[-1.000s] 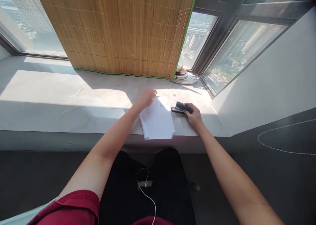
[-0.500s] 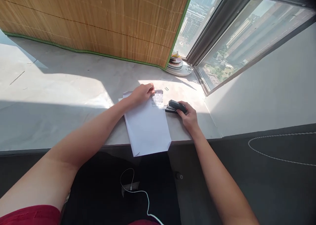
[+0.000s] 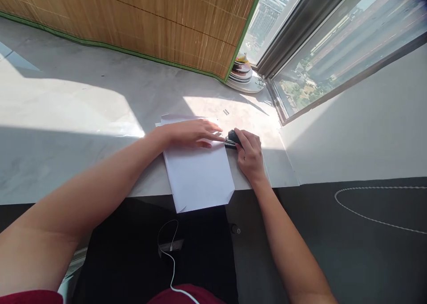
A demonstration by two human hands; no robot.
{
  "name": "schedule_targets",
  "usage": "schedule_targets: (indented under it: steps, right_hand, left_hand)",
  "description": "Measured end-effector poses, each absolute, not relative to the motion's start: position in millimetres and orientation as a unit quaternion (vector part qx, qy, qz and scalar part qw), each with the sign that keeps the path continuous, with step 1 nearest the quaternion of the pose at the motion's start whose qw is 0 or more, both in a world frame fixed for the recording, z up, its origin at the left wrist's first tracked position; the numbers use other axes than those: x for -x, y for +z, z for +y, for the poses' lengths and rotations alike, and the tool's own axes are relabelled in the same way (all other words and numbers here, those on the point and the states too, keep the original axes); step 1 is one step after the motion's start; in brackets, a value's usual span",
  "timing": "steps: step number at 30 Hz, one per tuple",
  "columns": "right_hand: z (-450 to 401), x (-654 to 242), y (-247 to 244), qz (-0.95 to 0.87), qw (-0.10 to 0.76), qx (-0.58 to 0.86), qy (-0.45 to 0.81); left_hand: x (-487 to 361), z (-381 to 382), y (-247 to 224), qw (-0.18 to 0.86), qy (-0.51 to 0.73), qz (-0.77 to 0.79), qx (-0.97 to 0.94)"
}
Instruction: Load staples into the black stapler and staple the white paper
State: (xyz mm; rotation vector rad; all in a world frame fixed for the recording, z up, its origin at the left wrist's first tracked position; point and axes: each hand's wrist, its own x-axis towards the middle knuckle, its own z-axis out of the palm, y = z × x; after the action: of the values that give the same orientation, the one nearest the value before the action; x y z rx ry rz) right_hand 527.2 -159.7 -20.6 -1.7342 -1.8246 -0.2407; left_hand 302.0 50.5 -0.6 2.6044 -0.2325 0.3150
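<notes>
White sheets of paper [image 3: 200,175] lie on the light ledge, their near end jutting past its front edge. My left hand [image 3: 200,133] rests flat across the upper part of the paper, fingers stretched to the right and covering most of the handwriting there. Its fingertips reach the right edge of the paper, close to the black stapler [image 3: 234,137]. My right hand [image 3: 249,153] is wrapped round the stapler from the right. The stapler's jaw end points left at the paper's edge; whether paper is between its jaws is hidden by the fingers.
Two loose staple strips [image 3: 226,112] lie beyond the paper. A stack of plates [image 3: 240,75] stands in the corner by the window frame [image 3: 287,24]. A bamboo blind [image 3: 133,24] with green edging closes off the back. A white cable [image 3: 173,268] hangs over my lap.
My left hand has gone from pinched fingers near the paper's top to lying flat over the writing. My right hand has shifted its hold further over the stapler.
</notes>
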Motion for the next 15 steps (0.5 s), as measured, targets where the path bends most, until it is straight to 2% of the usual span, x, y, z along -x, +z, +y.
schedule_targets:
  steps: [7,15]
  right_hand:
    - [-161,-528,-21,-0.683,0.316,0.655,-0.066]
    - [-162,-528,-21,-0.692,0.298,0.654,-0.068]
  left_hand:
    - [-306,43,-9,0.327,0.051,0.050,-0.942]
    - [-312,40,-12,0.314,0.091,0.050,-0.944]
